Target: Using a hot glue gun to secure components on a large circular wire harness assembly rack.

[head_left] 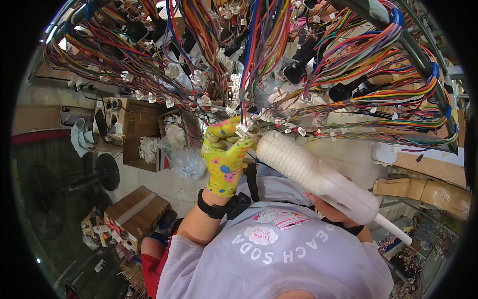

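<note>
My left hand, in a yellow flowered glove, is closed with thumb and fingers pinching a white wire connector. Red, blue and other wires run up from that connector into the hanging bundles. My right hand is bare and mostly hidden behind a long white tool, which it grips from below. This tool has a ribbed barrel, a smooth wider body and a thin white tail at its lower right end. The barrel's front end points at the connector, close beside the gloved fingers; any contact is hard to make out.
Thick bundles of coloured wires with white connectors hang from a curved metal frame ahead. To the left are a clear plastic bag, cardboard boxes and a black fan. Brown cardboard lies at right.
</note>
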